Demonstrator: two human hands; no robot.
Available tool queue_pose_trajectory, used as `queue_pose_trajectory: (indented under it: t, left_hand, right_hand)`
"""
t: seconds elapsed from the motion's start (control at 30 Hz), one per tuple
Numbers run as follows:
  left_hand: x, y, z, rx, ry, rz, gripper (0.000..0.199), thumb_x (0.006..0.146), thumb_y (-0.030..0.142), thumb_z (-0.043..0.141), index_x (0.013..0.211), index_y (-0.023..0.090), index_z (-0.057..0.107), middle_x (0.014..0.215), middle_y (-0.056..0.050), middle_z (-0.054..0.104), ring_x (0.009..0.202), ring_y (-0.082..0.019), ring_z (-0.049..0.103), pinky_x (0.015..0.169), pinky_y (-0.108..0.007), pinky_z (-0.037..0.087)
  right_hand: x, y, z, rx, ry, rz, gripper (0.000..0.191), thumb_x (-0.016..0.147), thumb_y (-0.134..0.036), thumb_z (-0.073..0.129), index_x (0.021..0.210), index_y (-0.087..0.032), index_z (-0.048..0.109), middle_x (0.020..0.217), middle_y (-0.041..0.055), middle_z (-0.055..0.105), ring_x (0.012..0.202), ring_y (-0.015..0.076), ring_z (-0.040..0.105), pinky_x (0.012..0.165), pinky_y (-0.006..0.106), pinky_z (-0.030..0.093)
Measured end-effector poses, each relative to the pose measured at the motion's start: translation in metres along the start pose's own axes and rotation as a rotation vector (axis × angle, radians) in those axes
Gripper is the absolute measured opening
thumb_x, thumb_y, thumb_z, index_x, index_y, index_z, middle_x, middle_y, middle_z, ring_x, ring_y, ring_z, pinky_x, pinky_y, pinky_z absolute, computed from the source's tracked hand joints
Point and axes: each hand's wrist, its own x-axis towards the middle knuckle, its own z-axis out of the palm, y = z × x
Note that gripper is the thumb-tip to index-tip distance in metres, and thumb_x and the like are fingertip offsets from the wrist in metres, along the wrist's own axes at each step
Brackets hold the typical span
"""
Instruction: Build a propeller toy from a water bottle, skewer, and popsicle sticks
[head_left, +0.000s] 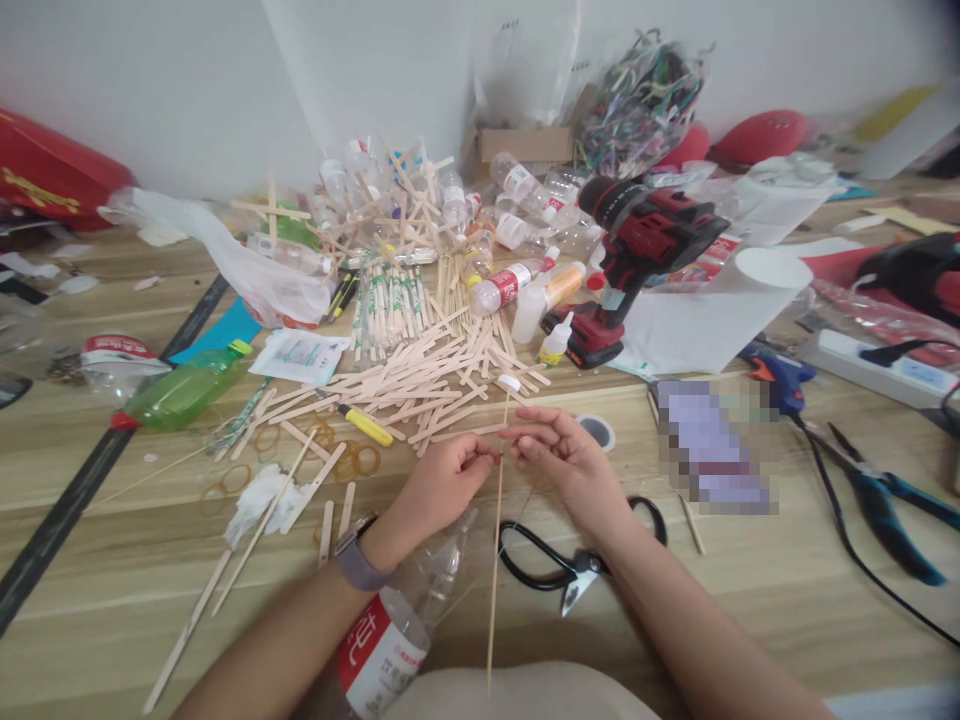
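Observation:
A thin wooden skewer (495, 560) runs upright between my hands, with a small white piece (508, 383) at its far end. My left hand (454, 475) is closed, its fingertips pinched at the skewer. On the other side, my right hand (566, 460) has its thumb and forefinger close together beside the skewer; what they hold is too small to make out. A fine strand seems to hang below the fingers. Below my right hand lie black-handled scissors (536, 570), partly under the forearm. A clear plastic bottle (386, 650) lies by my left forearm.
Popsicle sticks (405, 385) lie heaped ahead, with a yellow cutter (365, 425) and rubber bands (365, 460) nearby. A red drill (637, 240) stands behind. To the right are a tape roll (598, 432), a glue gun (780, 375) and pliers (885, 510). A green bottle (187, 390) lies left.

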Motion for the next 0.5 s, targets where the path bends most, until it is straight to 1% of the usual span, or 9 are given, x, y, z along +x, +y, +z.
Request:
queue_pose_trajectory:
  t: [0.1,0.17,0.27,0.33,0.4,0.5]
  left_hand:
    - [0.0002,-0.0001,0.0002,0.0,0.003,-0.007,0.02,0.087,0.023,0.05,0.089,0.016,0.068,0.077,-0.001,0.067,0.069,-0.015,0.057,0.065,-0.026,0.041]
    - [0.0002,0.0,0.0003,0.005,0.008,-0.007,0.018,0.087,0.022,0.05,0.088,0.017,0.068,0.076,0.0,0.066,0.068,-0.015,0.057,0.065,-0.025,0.041]
    - [-0.0001,0.0003,0.0003,0.004,0.014,-0.008,0.016,0.086,0.021,0.051,0.085,0.017,0.066,0.074,0.001,0.065,0.067,-0.014,0.056,0.063,-0.024,0.04]
    - [-0.0004,0.0003,0.0003,-0.002,0.019,-0.007,0.015,0.085,0.02,0.051,0.085,0.017,0.066,0.073,0.001,0.065,0.067,-0.014,0.056,0.063,-0.024,0.04]
    - [-0.0008,0.0004,0.0004,-0.011,0.018,-0.002,0.015,0.085,0.02,0.051,0.085,0.017,0.065,0.074,0.0,0.065,0.067,-0.014,0.056,0.064,-0.024,0.04]
    - [-0.0014,0.0007,0.0007,-0.039,0.011,0.026,0.016,0.086,0.021,0.05,0.085,0.017,0.065,0.078,-0.001,0.066,0.07,-0.014,0.057,0.066,-0.025,0.041]
  right_hand:
    - [0.0007,0.0019,-0.0002,-0.055,0.013,-0.017,0.033,0.076,-0.04,0.075,0.102,-0.025,0.062,0.097,0.0049,0.075,0.082,0.0172,0.069,0.073,0.031,0.055]
    - [0.0011,0.0036,-0.0011,-0.166,0.034,-0.045,0.033,0.077,-0.042,0.073,0.102,-0.024,0.062,0.093,0.0049,0.074,0.081,0.0184,0.069,0.073,0.032,0.054]
    - [0.002,0.0057,-0.0038,-0.374,0.094,-0.095,0.026,0.08,-0.043,0.068,0.096,-0.023,0.066,0.084,0.0049,0.072,0.072,0.0186,0.065,0.064,0.032,0.05]
    - [0.0026,0.0052,-0.0052,-0.458,0.122,-0.122,0.021,0.082,-0.04,0.065,0.089,-0.021,0.07,0.08,0.0053,0.069,0.067,0.0181,0.06,0.059,0.031,0.046]
    - [0.0028,0.0025,-0.0047,-0.505,0.114,-0.143,0.018,0.082,-0.037,0.064,0.084,-0.021,0.073,0.077,0.0056,0.067,0.066,0.0185,0.057,0.06,0.032,0.043]
    - [0.0018,-0.0034,0.0001,-0.603,0.045,-0.184,0.018,0.082,-0.033,0.063,0.088,-0.022,0.076,0.073,0.0047,0.064,0.068,0.0193,0.055,0.063,0.033,0.042]
